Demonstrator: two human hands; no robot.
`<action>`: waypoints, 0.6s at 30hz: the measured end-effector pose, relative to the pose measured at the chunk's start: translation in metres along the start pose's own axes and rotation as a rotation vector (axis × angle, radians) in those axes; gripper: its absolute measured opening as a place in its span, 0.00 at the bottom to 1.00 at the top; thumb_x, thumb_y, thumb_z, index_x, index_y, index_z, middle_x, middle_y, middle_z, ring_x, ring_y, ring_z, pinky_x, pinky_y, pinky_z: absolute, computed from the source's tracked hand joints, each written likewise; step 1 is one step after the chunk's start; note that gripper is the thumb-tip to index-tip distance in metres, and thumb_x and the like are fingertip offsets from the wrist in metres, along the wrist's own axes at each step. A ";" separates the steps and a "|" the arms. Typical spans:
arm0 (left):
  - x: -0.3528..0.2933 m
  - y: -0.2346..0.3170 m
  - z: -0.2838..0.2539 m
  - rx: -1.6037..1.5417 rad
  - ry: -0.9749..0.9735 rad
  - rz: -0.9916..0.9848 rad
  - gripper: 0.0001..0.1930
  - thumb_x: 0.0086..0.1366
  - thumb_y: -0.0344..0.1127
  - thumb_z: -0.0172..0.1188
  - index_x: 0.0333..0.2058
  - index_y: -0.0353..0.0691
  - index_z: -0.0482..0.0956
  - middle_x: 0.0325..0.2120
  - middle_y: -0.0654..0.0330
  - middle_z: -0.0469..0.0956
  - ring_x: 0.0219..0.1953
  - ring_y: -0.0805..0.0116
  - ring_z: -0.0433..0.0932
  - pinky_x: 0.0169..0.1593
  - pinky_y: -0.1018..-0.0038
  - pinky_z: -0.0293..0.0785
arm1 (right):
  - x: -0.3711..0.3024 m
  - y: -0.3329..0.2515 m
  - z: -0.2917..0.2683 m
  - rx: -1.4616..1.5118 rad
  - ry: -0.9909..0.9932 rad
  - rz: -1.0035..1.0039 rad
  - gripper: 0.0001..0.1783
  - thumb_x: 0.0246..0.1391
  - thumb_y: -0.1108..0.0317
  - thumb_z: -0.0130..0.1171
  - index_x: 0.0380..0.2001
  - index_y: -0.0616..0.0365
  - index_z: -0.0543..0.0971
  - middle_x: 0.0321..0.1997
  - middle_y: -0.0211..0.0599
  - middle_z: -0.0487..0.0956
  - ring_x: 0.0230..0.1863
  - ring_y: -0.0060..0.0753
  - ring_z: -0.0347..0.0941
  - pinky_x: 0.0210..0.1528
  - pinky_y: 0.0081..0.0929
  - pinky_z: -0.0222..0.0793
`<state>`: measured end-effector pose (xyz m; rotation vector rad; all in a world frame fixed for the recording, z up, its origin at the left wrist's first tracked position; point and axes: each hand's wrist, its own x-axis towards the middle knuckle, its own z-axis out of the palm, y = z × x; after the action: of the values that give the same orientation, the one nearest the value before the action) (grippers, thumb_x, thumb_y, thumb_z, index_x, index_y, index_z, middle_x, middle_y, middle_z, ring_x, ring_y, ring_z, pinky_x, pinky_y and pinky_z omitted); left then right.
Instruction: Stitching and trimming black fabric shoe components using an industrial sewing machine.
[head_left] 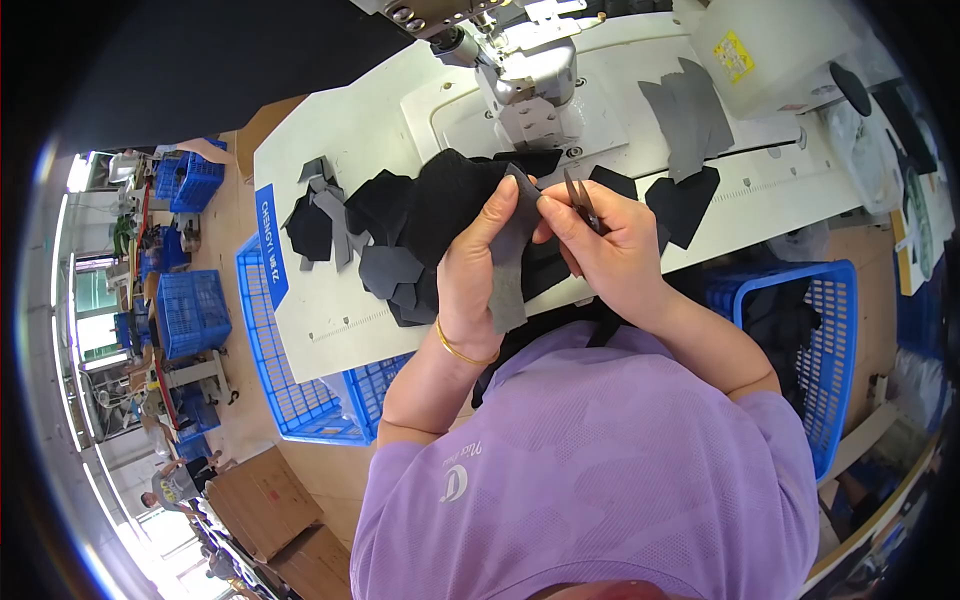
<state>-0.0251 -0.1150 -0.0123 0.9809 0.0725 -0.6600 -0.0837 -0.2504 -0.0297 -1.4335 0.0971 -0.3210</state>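
Clock directions are taken from the point where the hands meet, with 12 toward the sewing machine (530, 95).

Left hand (468, 265): a grey cloth strip (508, 290) is gripped, with the thumb laid flat on its upper part; the strip hangs toward 6 o'clock past the palm. A gold bracelet (462, 350) is worn at the wrist. Whether the large black piece (448, 205) just behind is also held cannot be told.

Right hand (620, 240): dark snips (582, 200) are kept within the curled fingers, blade tips directed to about 11 o'clock and slightly parted. The strip's upper edge is met by thumb and forefinger, close to the left thumb; the exact contact is partly hidden.

The strip is located above the near edge of the white worktable (360, 330). A heap of black and grey cut pieces (392, 270) is spread from 8 to 9 o'clock. A grey stack (690, 115) is seen at 2 o'clock, and a separate black piece (685, 205) at 3. A blue crate (838, 370) with dark material inside is noted at 4 o'clock; another blue basket (265, 340) is partly covered by the table at 8.
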 end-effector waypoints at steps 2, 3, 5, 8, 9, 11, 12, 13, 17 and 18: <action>0.001 -0.002 0.001 -0.014 -0.012 -0.007 0.14 0.66 0.43 0.60 0.42 0.37 0.80 0.34 0.66 0.79 0.37 0.77 0.75 0.45 0.80 0.69 | 0.000 0.002 0.000 -0.065 0.010 -0.046 0.08 0.60 0.69 0.59 0.34 0.64 0.79 0.23 0.28 0.79 0.21 0.12 0.69 0.22 0.14 0.62; 0.001 -0.002 0.004 -0.029 0.019 -0.005 0.14 0.66 0.42 0.61 0.41 0.37 0.81 0.33 0.65 0.79 0.36 0.77 0.74 0.43 0.80 0.69 | 0.000 0.001 0.000 -0.091 0.017 -0.066 0.08 0.59 0.70 0.59 0.33 0.65 0.79 0.24 0.29 0.79 0.22 0.13 0.69 0.24 0.16 0.63; 0.001 -0.002 0.005 -0.043 0.052 -0.004 0.13 0.66 0.42 0.61 0.40 0.38 0.81 0.32 0.65 0.78 0.35 0.76 0.74 0.42 0.80 0.69 | -0.001 0.000 0.001 -0.116 0.024 -0.086 0.07 0.58 0.70 0.60 0.33 0.65 0.79 0.24 0.30 0.79 0.24 0.14 0.70 0.25 0.17 0.64; 0.001 -0.002 0.005 -0.033 0.077 -0.015 0.12 0.65 0.41 0.62 0.37 0.38 0.81 0.30 0.65 0.78 0.32 0.76 0.73 0.39 0.81 0.68 | -0.002 0.003 0.001 -0.200 0.039 -0.148 0.07 0.56 0.71 0.61 0.33 0.65 0.79 0.24 0.33 0.79 0.23 0.15 0.70 0.25 0.18 0.65; 0.000 -0.001 0.007 -0.017 0.089 -0.013 0.11 0.64 0.41 0.62 0.36 0.39 0.81 0.30 0.65 0.78 0.31 0.77 0.73 0.37 0.81 0.68 | -0.002 0.004 0.001 -0.222 0.052 -0.175 0.07 0.55 0.71 0.62 0.32 0.65 0.79 0.24 0.33 0.78 0.22 0.16 0.70 0.25 0.18 0.64; -0.001 0.001 0.010 -0.001 0.100 -0.011 0.11 0.64 0.41 0.63 0.34 0.39 0.81 0.29 0.65 0.78 0.30 0.77 0.72 0.36 0.81 0.67 | -0.002 0.005 0.002 -0.244 0.066 -0.202 0.06 0.54 0.72 0.62 0.32 0.65 0.79 0.23 0.33 0.78 0.22 0.17 0.69 0.24 0.18 0.64; -0.001 0.001 0.011 0.016 0.114 -0.003 0.11 0.64 0.41 0.63 0.34 0.39 0.81 0.29 0.66 0.78 0.30 0.78 0.72 0.35 0.82 0.66 | -0.001 0.005 0.002 -0.257 0.068 -0.217 0.06 0.54 0.72 0.62 0.32 0.65 0.79 0.23 0.33 0.78 0.21 0.17 0.69 0.24 0.18 0.64; -0.001 0.001 0.012 0.032 0.129 0.006 0.11 0.63 0.41 0.63 0.34 0.40 0.81 0.28 0.66 0.78 0.30 0.78 0.72 0.34 0.82 0.66 | -0.001 0.006 0.002 -0.268 0.069 -0.233 0.06 0.54 0.72 0.62 0.32 0.65 0.79 0.23 0.33 0.78 0.21 0.17 0.69 0.23 0.18 0.63; -0.001 0.003 0.011 0.074 0.211 -0.034 0.10 0.63 0.42 0.63 0.34 0.41 0.81 0.28 0.68 0.77 0.30 0.80 0.71 0.33 0.83 0.65 | -0.001 0.007 0.003 -0.280 0.094 -0.242 0.06 0.54 0.72 0.62 0.32 0.64 0.79 0.22 0.32 0.77 0.20 0.17 0.68 0.23 0.18 0.62; -0.002 0.004 0.011 0.088 0.173 -0.048 0.09 0.65 0.41 0.61 0.35 0.42 0.80 0.28 0.68 0.78 0.29 0.81 0.72 0.31 0.84 0.65 | 0.000 0.007 0.002 -0.280 0.098 -0.239 0.06 0.54 0.72 0.62 0.31 0.64 0.79 0.21 0.32 0.77 0.20 0.17 0.67 0.22 0.18 0.62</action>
<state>-0.0267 -0.1214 -0.0021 1.1225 0.2217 -0.6251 -0.0825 -0.2477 -0.0359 -1.7111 0.0519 -0.5928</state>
